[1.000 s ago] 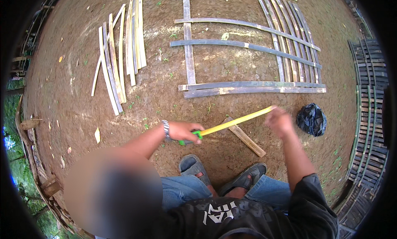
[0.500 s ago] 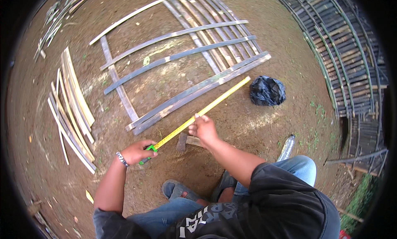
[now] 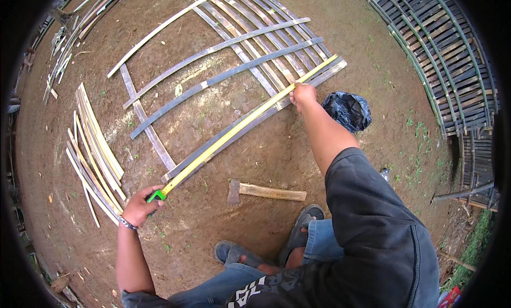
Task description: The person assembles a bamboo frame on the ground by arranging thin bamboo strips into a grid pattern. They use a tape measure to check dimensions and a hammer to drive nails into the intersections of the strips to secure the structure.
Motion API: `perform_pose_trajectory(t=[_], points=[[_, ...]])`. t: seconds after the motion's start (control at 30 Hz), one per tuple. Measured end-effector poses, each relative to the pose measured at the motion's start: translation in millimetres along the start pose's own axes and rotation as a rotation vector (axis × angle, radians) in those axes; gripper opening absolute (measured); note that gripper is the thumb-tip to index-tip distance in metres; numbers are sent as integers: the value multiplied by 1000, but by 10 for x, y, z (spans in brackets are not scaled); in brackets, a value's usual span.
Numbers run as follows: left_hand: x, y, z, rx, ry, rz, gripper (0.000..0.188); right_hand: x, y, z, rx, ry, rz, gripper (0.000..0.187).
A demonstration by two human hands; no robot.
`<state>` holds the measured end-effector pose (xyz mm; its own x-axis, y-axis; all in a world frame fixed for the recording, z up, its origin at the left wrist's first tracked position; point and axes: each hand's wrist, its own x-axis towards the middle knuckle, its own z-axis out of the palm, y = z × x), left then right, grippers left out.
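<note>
My left hand [image 3: 139,207] is closed round the green and black case of a tape measure [image 3: 156,196]. Its yellow blade [image 3: 223,139] is drawn out along the near edge of a bamboo slat frame [image 3: 205,85] lying on the dirt. Toward the blade's far end, my right hand [image 3: 303,96] pinches it from the near side. The blade runs over two dark bamboo strips [image 3: 324,75] laid side by side, its tip close to their right end. Several crosswise slats [image 3: 253,39] fill the right part of the frame.
A hatchet [image 3: 271,192] with a wooden handle lies before my sandalled feet. Beside my right forearm sits a black plastic bag [image 3: 348,111]. Loose bamboo strips [image 3: 96,148] lie at left, more [image 3: 66,55] farther back. A large bamboo slat panel [image 3: 431,58] stands at right.
Both hands have moved forward and farther apart, the right one sliding along the blade. More of the tape is out, and it now lies over the frame's near strips. The hatchet has come into full view.
</note>
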<state>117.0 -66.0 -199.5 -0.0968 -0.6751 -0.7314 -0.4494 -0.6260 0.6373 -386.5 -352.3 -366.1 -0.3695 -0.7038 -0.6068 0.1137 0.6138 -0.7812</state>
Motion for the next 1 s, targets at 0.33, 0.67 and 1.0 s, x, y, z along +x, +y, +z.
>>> perform_pose_trajectory(t=[0.33,0.67,1.0], points=[[105,-23,-149,233,125,162,47,25,35,150,-43,-44,71,19],[753,-767,-354,662,338,220,43,-772,406,-226,-383,-403,-238,32],[821,-1045,-260,609,278,127,45,-2055,924,-597,-596,-495,46,25]])
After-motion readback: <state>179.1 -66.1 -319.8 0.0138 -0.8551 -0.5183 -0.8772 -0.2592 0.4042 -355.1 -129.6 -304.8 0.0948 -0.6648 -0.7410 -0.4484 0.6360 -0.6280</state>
